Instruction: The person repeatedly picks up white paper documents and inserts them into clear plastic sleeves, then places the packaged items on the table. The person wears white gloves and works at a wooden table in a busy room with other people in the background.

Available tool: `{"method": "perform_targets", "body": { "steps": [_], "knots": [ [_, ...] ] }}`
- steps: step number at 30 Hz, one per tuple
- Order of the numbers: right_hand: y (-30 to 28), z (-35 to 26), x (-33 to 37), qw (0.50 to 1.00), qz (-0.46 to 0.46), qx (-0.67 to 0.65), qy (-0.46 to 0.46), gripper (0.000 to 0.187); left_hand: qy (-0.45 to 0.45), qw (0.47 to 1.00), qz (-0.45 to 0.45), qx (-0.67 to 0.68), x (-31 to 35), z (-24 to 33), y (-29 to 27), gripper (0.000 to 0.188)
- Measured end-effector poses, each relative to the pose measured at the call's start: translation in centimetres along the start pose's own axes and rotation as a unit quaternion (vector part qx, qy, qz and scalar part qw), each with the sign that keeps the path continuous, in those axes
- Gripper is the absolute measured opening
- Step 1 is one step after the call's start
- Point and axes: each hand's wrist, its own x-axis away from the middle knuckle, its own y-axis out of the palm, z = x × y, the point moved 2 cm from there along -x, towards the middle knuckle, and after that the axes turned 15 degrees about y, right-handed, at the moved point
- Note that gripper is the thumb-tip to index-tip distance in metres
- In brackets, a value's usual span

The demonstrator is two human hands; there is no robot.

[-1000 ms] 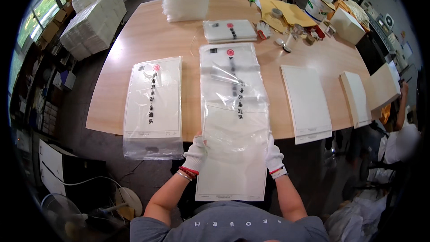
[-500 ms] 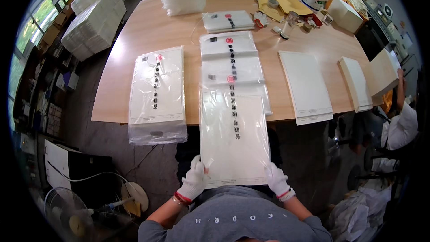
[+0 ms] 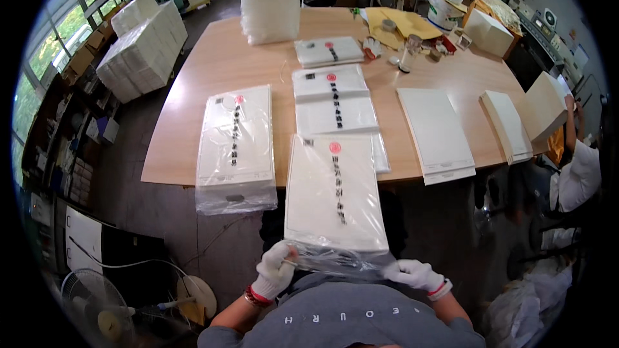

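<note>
A clear plastic bag (image 3: 345, 263) with a red round mark and black print holds a stack of off-white paper sheets (image 3: 316, 219). It lies partly on the table's near edge and reaches out toward me. My left hand (image 3: 274, 269), in a white knit glove, is closed on the left corner of the bag's near end. The right corner is pinched by my gloved right hand (image 3: 416, 275). Between my hands the loose plastic is crumpled. Flat printed bags (image 3: 335, 100) lie just beyond. Left of them rests another filled bag (image 3: 235, 138) with its loose end hanging over the edge.
Two paper stacks (image 3: 435, 132) (image 3: 507, 125) stand on the right of the wooden table (image 3: 174, 135). Folded bags (image 3: 329, 51), a tall white pile (image 3: 269, 0) and a glass jar (image 3: 411, 51) are farther back. Another person (image 3: 580, 167) works at far right. A fan (image 3: 97, 306) stands lower left.
The bag has come toward me over the paper, so its loose end now extends past the sheets. My hands have moved slightly nearer and the right one outward. The head view has shifted a little.
</note>
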Motion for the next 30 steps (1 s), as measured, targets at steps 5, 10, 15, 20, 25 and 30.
{"method": "perform_targets", "body": {
  "steps": [5, 10, 15, 20, 25, 30],
  "knots": [
    [-1.5, 5.8, -6.2, 0.862, 0.115, -0.480, 0.112, 0.026, 0.123, 0.989, -0.080, 0.004, -4.3, 3.0, 2.5, 0.011],
    [3.8, -6.6, -10.4, 0.898, -0.022, -0.436, -0.050, 0.035, 0.097, 0.984, 0.047, 0.144, -3.6, 5.4, -1.2, 0.006],
    [5.1, -9.2, -28.9, 0.929, 0.097, -0.044, -0.355, 0.027, 0.259, 0.863, 0.430, 0.054, -6.6, -0.6, -8.0, 0.010],
    [14.0, -15.5, -30.6, 0.950, -0.189, -0.243, 0.058, 0.023, 0.024, 0.844, 0.518, 0.136, -8.9, -13.4, -18.5, 0.010],
    [16.1, -13.2, -32.8, 0.973, -0.096, -0.206, 0.046, 0.028, -0.035, 0.880, 0.473, 0.011, -2.9, -25.1, -24.4, 0.007],
    [13.2, -10.0, -28.7, 0.962, -0.174, -0.194, 0.083, 0.025, -0.161, 0.744, 0.639, 0.105, 2.5, -24.6, -18.6, 0.008]
  ]
}}
